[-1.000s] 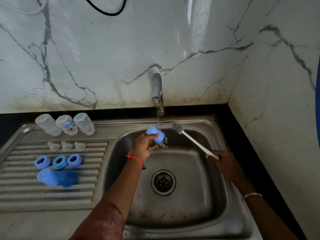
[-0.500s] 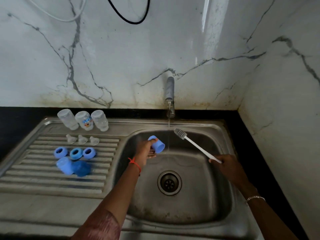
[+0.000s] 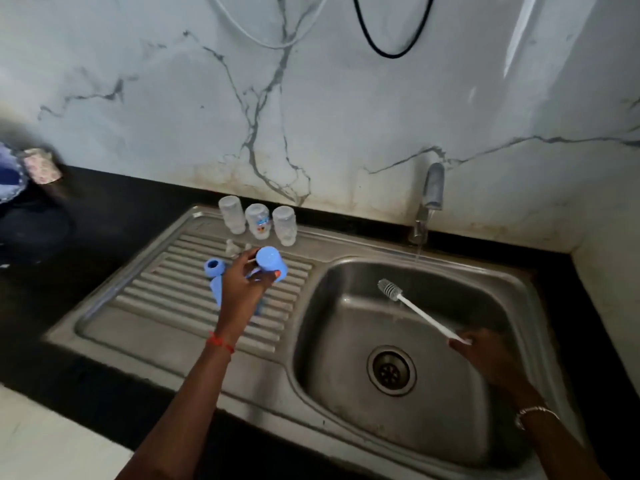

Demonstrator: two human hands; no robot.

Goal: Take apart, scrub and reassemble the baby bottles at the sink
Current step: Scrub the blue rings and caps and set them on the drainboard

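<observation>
My left hand point(image 3: 242, 284) grips a blue bottle cap point(image 3: 272, 261) above the ribbed drainboard point(image 3: 166, 299). Three clear bottles point(image 3: 258, 221) stand upside down along the back of the drainboard. Small clear teats point(image 3: 232, 247) lie just in front of them. A blue collar ring point(image 3: 214, 267) and another blue cap point(image 3: 217, 291) show to the left of my hand; further blue parts are hidden behind it. Over the sink bowl point(image 3: 433, 410), my right hand point(image 3: 485, 351) holds a white bottle brush point(image 3: 415, 308) by its handle, bristles pointing up-left.
The tap point(image 3: 431, 199) on the marble wall runs a thin stream into the bowl. The drain point(image 3: 391, 370) sits mid-bowl. Black counter surrounds the sink. A patterned cloth item point(image 3: 41, 166) sits at far left. Black and white cables point(image 3: 381, 46) hang on the wall.
My left hand has carried the blue cap from under the tap leftward to above the drainboard. The view has swung left. My right hand keeps the brush over the bowl.
</observation>
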